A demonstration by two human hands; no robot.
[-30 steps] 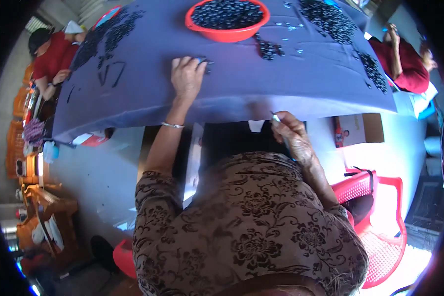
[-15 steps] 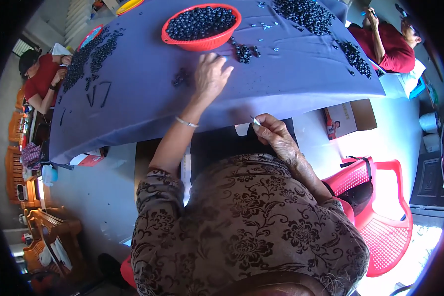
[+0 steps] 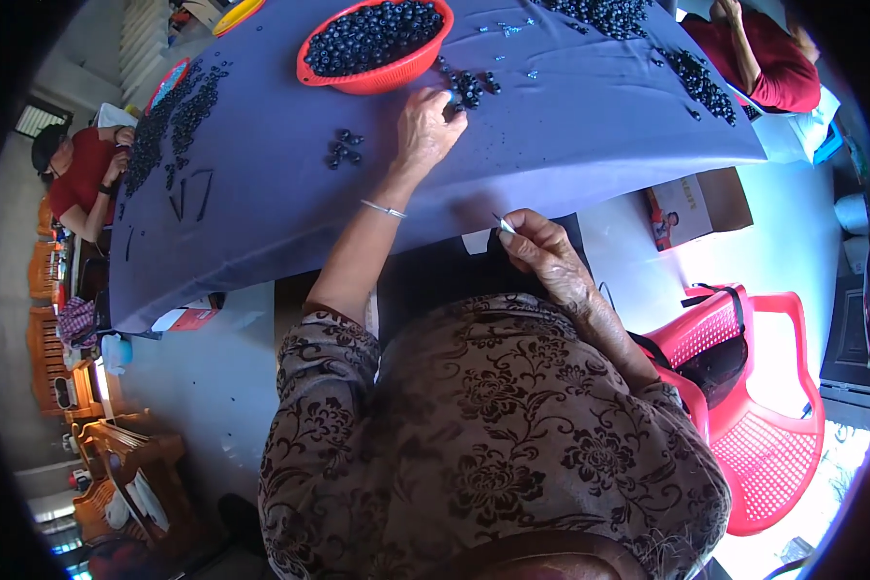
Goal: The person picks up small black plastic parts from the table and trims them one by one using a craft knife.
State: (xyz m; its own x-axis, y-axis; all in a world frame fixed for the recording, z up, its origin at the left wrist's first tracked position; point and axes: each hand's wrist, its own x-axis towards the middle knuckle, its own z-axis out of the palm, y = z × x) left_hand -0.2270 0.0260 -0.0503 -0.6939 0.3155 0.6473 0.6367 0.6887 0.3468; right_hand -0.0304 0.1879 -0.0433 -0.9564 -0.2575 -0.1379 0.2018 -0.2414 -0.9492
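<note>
My left hand (image 3: 430, 130) reaches over the cloth-covered table to a small cluster of dark, round, bead-like pieces (image 3: 470, 89). Its thumb and forefinger close on what looks like one of these pieces, partly hidden by the fingers. Something bluish shows at a fingertip. Near the table's front edge, my right hand (image 3: 548, 256) pinches a small, thin, pointed tool (image 3: 500, 221) with a pale part by the fingertips. Just beyond my left hand stands a red plastic basket (image 3: 377, 77) full of similar dark pieces. A few more loose pieces (image 3: 343, 148) lie left of that hand.
Small bluish bits (image 3: 509, 30) are scattered right of the basket. Larger dark heaps (image 3: 590, 14) lie toward the far right and at the left. Two people in red (image 3: 85, 172) sit at the table's sides. A red plastic chair (image 3: 768, 440) stands to my right.
My left hand has moved slightly right, to the cluster by the basket, and its fingers have closed. The loose pieces on its left show more clearly. My right hand keeps its pinch.
</note>
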